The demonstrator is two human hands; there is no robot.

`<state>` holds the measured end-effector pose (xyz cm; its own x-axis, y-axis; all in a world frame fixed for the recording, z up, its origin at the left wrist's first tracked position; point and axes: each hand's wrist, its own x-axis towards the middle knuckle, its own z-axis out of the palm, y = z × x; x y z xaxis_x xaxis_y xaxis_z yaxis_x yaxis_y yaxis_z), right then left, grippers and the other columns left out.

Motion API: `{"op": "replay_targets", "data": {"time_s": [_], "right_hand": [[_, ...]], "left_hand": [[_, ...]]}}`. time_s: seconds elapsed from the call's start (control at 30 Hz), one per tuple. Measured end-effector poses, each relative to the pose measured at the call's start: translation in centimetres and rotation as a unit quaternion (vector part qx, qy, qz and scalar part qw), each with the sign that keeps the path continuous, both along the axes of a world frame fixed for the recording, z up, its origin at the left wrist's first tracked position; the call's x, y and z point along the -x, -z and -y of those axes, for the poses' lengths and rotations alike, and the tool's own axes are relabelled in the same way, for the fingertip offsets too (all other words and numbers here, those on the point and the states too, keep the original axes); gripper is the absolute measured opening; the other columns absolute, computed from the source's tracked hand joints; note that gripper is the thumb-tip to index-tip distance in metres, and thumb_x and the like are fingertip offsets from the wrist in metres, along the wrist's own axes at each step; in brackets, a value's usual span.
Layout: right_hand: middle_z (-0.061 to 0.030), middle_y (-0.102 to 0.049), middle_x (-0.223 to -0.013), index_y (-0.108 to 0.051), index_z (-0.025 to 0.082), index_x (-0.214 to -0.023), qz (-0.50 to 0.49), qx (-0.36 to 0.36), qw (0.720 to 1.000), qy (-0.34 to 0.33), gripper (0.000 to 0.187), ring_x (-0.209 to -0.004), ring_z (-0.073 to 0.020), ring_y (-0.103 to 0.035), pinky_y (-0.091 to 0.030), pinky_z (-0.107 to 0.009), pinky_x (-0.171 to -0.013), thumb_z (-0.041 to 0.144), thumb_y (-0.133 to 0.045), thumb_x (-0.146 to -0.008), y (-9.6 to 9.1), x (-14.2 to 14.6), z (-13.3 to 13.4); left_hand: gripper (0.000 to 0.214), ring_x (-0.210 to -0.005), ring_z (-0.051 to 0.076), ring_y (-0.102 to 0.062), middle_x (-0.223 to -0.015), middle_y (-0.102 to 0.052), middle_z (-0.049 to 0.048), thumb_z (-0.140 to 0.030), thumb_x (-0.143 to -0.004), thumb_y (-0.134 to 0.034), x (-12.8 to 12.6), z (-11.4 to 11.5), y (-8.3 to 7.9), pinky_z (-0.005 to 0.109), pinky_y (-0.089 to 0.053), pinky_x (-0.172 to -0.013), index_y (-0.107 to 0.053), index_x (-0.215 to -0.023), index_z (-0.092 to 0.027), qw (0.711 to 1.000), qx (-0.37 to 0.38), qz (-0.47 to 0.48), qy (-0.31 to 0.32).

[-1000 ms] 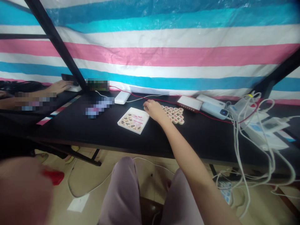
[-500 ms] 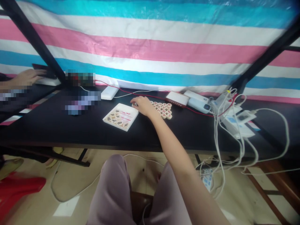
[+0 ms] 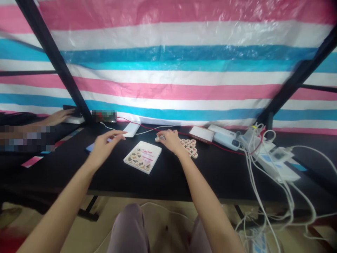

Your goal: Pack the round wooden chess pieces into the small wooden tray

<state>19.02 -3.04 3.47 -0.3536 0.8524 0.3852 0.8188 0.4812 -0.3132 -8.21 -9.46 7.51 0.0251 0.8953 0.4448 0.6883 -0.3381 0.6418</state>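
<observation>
My left hand (image 3: 104,144) hovers over the table, left of a white box, with its thumb and fingers stretched forward and nothing visible in them. The white box (image 3: 156,149) holds round xiangqi pieces with black characters in rows along its left and near sides; pink marks show on the rest. My right hand (image 3: 170,141) is at the table behind the box, its fingers curled round a few xiangqi pieces (image 3: 158,139). To its right a block of red-marked xiangqi pieces (image 3: 193,149) lies in rows, partly hidden by my wrist.
A white power bank (image 3: 131,129) and a blue-purple phone (image 3: 90,147) lie near my left hand. At the right are a white-topped box (image 3: 202,134), a light blue phone (image 3: 226,139) and tangled white cables (image 3: 252,168). Another person's hand (image 3: 59,116) is at the far left.
My left hand has come into view over the left of the table. My right hand stays at the pieces behind the box. The camera view has tilted up.
</observation>
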Motion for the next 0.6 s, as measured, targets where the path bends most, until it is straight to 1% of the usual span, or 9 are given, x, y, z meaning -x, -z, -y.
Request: {"op": "replay_targets", "data": {"time_s": [0.07, 0.13, 0.17, 0.23, 0.27, 0.37, 0.43, 0.5, 0.6], "right_hand": [[-0.0022, -0.069, -0.103, -0.060, 0.026, -0.111, 0.002, 0.016, 1.000, -0.012, 0.028, -0.099, -0.0203, -0.053, -0.025, -0.035, -0.082, 0.024, -0.056, -0.083, 0.2, 0.3, 0.1], [-0.0005, -0.070, -0.098, -0.056, 0.027, -0.116, 0.006, 0.018, 1.000, -0.020, 0.037, -0.095, -0.0183, -0.054, -0.026, -0.033, -0.081, 0.020, -0.058, -0.080, 0.5, 0.5, 0.0], [-0.0001, -0.069, -0.099, -0.055, 0.027, -0.117, 0.009, 0.016, 1.000, -0.020, 0.040, -0.095, -0.0176, -0.054, -0.026, -0.033, -0.080, 0.019, -0.059, -0.079, 0.6, 0.6, 0.0], [-0.0008, -0.067, -0.103, -0.056, 0.028, -0.116, 0.018, 0.014, 1.000, -0.013, 0.040, -0.098, -0.0176, -0.053, -0.027, -0.033, -0.081, 0.018, -0.061, -0.078, 0.7, 0.5, -0.1], [-0.0014, -0.066, -0.106, -0.058, 0.027, -0.112, 0.025, 0.013, 1.000, -0.006, 0.036, -0.100, -0.0182, -0.052, -0.027, -0.033, -0.081, 0.019, -0.062, -0.078, 0.7, 0.5, -0.2], [-0.0025, -0.066, -0.103, -0.068, 0.026, -0.092, 0.053, 0.021, 0.998, 0.009, 0.015, -0.100, -0.0204, -0.051, -0.028, -0.036, -0.083, 0.022, -0.061, -0.079, 0.4, 0.0, -0.3], [-0.0026, -0.066, -0.100, -0.071, 0.026, -0.082, 0.076, 0.037, 0.996, 0.004, 0.010, -0.098, -0.0210, -0.052, -0.029, -0.036, -0.083, 0.026, -0.061, -0.080, 0.1, -0.4, -0.3], [-0.0025, -0.067, -0.099, -0.073, 0.029, -0.081, 0.095, 0.055, 0.994, -0.012, 0.012, -0.096, -0.0206, -0.054, -0.033, -0.033, -0.081, 0.028, -0.061, -0.081, -0.1, -0.7, -0.3], [-0.0019, -0.067, -0.100, -0.073, 0.031, -0.090, 0.115, 0.080, 0.990, -0.033, 0.019, -0.093, -0.0187, -0.057, -0.038, -0.028, -0.076, 0.024, -0.058, -0.081, -0.4, -1.0, -0.2]], "left_hand": [[0.036, -0.085, 0.019, -0.056, -0.092, -0.065, 0.0046, -0.047, -0.081, -0.053, -0.2, -2.4, 1.2, 0.033, -0.045, -0.080, -0.067, -0.098, -0.018, 0.999, -0.003, -0.032, 0.033], [0.037, -0.085, 0.020, -0.055, -0.094, -0.064, 0.0057, -0.048, -0.078, -0.054, -0.3, -4.5, 2.8, 0.033, -0.044, -0.079, -0.069, -0.097, -0.020, 0.994, 0.006, -0.073, 0.075], [0.038, -0.085, 0.020, -0.054, -0.094, -0.063, 0.0058, -0.048, -0.078, -0.054, -0.2, -5.3, 3.6, 0.033, -0.043, -0.079, -0.069, -0.099, -0.021, 0.993, 0.018, -0.080, 0.083], [0.042, -0.080, 0.019, -0.054, -0.093, -0.063, 0.0059, -0.050, -0.077, -0.054, -0.1, -6.1, 5.0, 0.033, -0.043, -0.076, -0.068, -0.103, -0.021, 0.991, 0.065, -0.079, 0.089], [0.044, -0.078, 0.019, -0.053, -0.092, -0.063, 0.0056, -0.051, -0.076, -0.054, 0.0, -6.1, 5.4, 0.032, -0.043, -0.074, -0.068, -0.105, -0.021, 0.987, 0.098, -0.077, 0.102], [0.044, -0.082, 0.019, -0.054, -0.097, -0.063, 0.0056, -0.053, -0.079, -0.050, 0.2, -5.6, 5.9, 0.032, -0.042, -0.078, -0.068, -0.104, -0.022, 0.975, 0.157, -0.050, 0.150], [0.045, -0.085, 0.020, -0.054, -0.098, -0.061, 0.0058, -0.053, -0.078, -0.051, 0.2, -5.4, 5.7, 0.032, -0.042, -0.080, -0.069, -0.105, -0.021, 0.972, 0.168, -0.030, 0.164], [0.047, -0.083, 0.020, -0.054, -0.096, -0.060, 0.0056, -0.052, -0.075, -0.057, 0.4, -5.4, 5.6, 0.031, -0.043, -0.077, -0.067, -0.109, -0.021, 0.968, 0.183, -0.017, 0.171], [0.047, -0.085, 0.021, -0.056, -0.097, -0.061, 0.0051, -0.048, -0.072, -0.061, 0.7, -5.7, 5.5, 0.030, -0.044, -0.077, -0.066, -0.112, -0.023, 0.958, 0.209, 0.005, 0.197]]}}
